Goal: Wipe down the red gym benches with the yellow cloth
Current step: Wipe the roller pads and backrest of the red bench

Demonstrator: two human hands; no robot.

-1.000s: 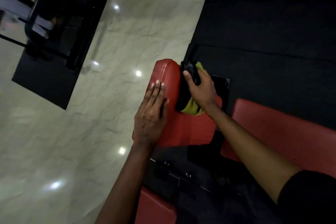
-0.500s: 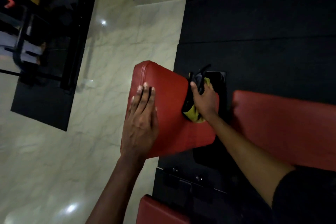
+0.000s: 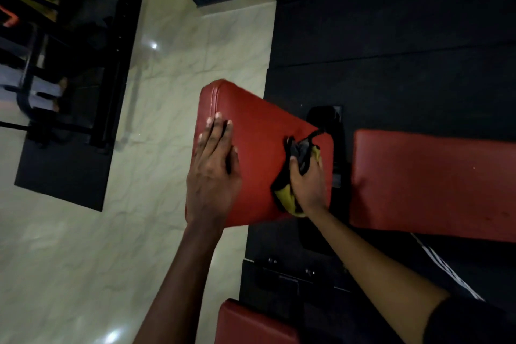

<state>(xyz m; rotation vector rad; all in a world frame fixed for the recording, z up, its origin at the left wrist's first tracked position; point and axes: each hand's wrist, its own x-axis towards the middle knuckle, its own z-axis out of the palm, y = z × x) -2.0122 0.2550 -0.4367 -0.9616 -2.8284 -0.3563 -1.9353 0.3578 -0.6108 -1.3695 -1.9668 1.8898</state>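
Note:
A red padded bench seat [image 3: 259, 131] fills the middle of the view. My left hand [image 3: 213, 173] lies flat on its left side with the fingers straight. On the seat's right side my right hand [image 3: 307, 181] grips the yellow cloth [image 3: 287, 198], which is bunched together with a black fabric piece and a black strap sticking up. A longer red bench pad [image 3: 430, 184] lies to the right. Another red pad [image 3: 251, 324] shows at the bottom edge.
Pale marble-look floor [image 3: 156, 109] runs along the left. Black rubber matting [image 3: 391, 50] covers the right side. A dark metal gym frame [image 3: 69, 70] on a black mat stands at the upper left. The black bench frame [image 3: 287, 279] with bolts sits below the seat.
The view has tilted so the seat's top shows more fully. My right hand with the cloth has slid toward the seat's right edge. My left hand stays flat on the left side.

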